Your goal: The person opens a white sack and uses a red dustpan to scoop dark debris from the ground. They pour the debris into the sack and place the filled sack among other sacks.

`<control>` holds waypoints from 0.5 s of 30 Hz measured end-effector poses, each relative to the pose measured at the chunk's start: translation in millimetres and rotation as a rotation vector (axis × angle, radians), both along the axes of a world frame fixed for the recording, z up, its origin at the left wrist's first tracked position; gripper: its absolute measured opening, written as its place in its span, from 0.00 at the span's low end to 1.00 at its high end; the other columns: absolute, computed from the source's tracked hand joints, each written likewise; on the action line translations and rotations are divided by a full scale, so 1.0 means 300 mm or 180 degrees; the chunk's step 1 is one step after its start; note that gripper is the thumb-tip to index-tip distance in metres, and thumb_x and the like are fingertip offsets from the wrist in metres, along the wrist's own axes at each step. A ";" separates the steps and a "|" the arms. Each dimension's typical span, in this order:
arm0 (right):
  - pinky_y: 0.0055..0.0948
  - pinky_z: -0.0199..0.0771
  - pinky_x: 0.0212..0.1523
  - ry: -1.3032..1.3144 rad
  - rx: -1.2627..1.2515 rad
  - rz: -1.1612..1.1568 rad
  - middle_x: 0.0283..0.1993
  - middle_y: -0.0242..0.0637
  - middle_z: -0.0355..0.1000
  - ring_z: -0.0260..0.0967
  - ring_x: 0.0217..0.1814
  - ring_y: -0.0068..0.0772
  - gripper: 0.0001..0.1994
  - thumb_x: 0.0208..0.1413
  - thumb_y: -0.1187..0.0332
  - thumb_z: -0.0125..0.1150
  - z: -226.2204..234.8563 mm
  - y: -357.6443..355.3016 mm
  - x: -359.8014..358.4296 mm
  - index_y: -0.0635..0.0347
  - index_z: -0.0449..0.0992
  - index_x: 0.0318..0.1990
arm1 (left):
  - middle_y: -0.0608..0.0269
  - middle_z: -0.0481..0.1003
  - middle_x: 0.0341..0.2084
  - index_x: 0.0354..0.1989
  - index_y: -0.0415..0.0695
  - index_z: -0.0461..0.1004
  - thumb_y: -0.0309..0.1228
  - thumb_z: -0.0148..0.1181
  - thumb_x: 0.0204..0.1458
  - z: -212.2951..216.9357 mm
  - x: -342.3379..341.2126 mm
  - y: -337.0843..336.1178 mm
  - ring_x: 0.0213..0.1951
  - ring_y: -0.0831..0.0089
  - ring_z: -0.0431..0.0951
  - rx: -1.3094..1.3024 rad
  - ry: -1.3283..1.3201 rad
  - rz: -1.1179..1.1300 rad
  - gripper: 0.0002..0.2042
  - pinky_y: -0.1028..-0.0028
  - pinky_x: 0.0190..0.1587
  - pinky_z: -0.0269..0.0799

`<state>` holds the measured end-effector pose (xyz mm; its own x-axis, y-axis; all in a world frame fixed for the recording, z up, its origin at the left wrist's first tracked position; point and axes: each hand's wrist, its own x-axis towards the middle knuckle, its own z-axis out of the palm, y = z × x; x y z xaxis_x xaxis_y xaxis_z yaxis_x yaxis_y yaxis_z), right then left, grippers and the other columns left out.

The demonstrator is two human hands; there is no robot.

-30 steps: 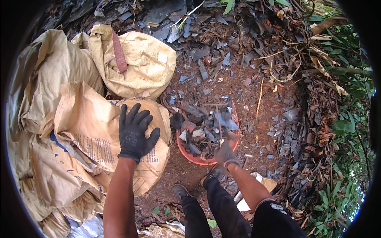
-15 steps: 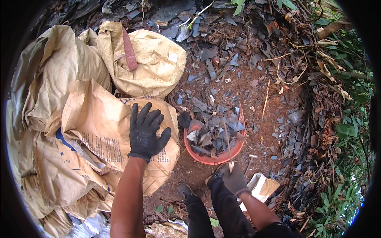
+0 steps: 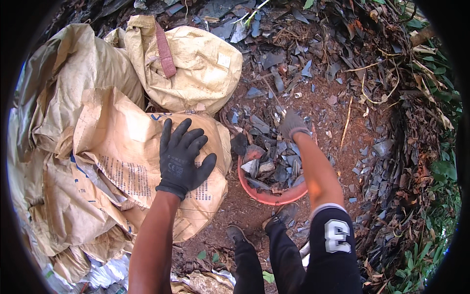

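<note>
Right of centre in the head view, a thin-shafted tool (image 3: 274,96) was gripped by the gloved right hand (image 3: 294,126), which was closed around its pale handle. The tool's long axis was slanted from that hand toward the upper left, its head being placed over brown soil (image 3: 235,206) strewn with grey shards (image 3: 306,68), past the upper side of a reddish basin (image 3: 274,199). The basin was set just below the right hand in the frame, its right side partly covered by the right forearm (image 3: 320,181); dark and grey pieces (image 3: 281,171) were heaped inside. At left of centre, the black-gloved left hand (image 3: 183,159) was held with fingers spread and nothing grasped, over a printed tan sack (image 3: 122,142); whether the sack was touched could not be told. The hands were kept well apart, the right being placed nearer to the basin.
</note>
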<state>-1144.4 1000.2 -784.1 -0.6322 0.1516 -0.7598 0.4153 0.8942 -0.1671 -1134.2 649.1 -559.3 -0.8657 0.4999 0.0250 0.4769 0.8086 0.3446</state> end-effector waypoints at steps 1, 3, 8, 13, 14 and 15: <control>0.49 0.77 0.58 -0.0001 -0.0059 0.0074 0.55 0.67 0.75 0.75 0.62 0.61 0.20 0.60 0.69 0.56 0.025 0.021 0.051 0.73 0.71 0.56 | 0.62 0.79 0.50 0.43 0.47 0.79 0.40 0.70 0.46 0.006 0.001 -0.013 0.65 0.53 0.70 -0.0016 0.0014 0.0013 0.17 0.45 0.76 0.45; 0.47 0.78 0.54 0.0151 0.0144 0.0874 0.49 0.65 0.77 0.77 0.55 0.62 0.19 0.60 0.67 0.57 -0.050 0.215 0.260 0.74 0.72 0.53 | 0.62 0.79 0.50 0.43 0.47 0.79 0.40 0.70 0.46 0.004 -0.025 0.052 0.65 0.53 0.70 0.0152 0.0036 -0.0080 0.17 0.45 0.76 0.45; 0.49 0.77 0.46 0.0111 -0.0042 0.0077 0.41 0.59 0.77 0.78 0.45 0.59 0.17 0.56 0.68 0.59 0.272 0.057 0.532 0.74 0.71 0.48 | 0.62 0.79 0.49 0.43 0.46 0.80 0.40 0.70 0.46 0.026 0.002 -0.011 0.65 0.54 0.70 0.0065 -0.0025 -0.0055 0.17 0.46 0.76 0.45; 0.52 0.77 0.43 0.1124 -0.0226 0.0342 0.37 0.65 0.76 0.78 0.43 0.65 0.15 0.57 0.68 0.59 0.308 0.064 0.843 0.69 0.67 0.46 | 0.62 0.79 0.49 0.43 0.46 0.80 0.40 0.70 0.46 0.037 -0.019 0.011 0.65 0.54 0.70 0.0064 0.0039 -0.0103 0.17 0.46 0.76 0.45; 0.54 0.76 0.42 0.0839 -0.0200 -0.0010 0.35 0.67 0.75 0.77 0.42 0.67 0.15 0.57 0.68 0.59 0.317 0.058 0.873 0.68 0.66 0.46 | 0.62 0.79 0.49 0.43 0.46 0.80 0.40 0.70 0.46 0.031 -0.017 0.018 0.65 0.54 0.70 0.0069 0.0050 -0.0097 0.17 0.46 0.76 0.45; 0.56 0.76 0.42 0.0546 -0.0210 -0.0353 0.34 0.68 0.75 0.77 0.42 0.69 0.15 0.58 0.67 0.59 0.350 0.026 0.876 0.68 0.66 0.46 | 0.62 0.79 0.49 0.43 0.46 0.80 0.40 0.69 0.46 0.028 -0.012 0.014 0.65 0.54 0.70 0.0040 0.0057 -0.0080 0.17 0.46 0.76 0.45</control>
<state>-881.7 1008.0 -679.1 -0.7354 0.1810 -0.6531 0.4710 0.8294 -0.3005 -1137.9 653.3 -550.9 -0.8522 0.5210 0.0469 0.5032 0.7920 0.3457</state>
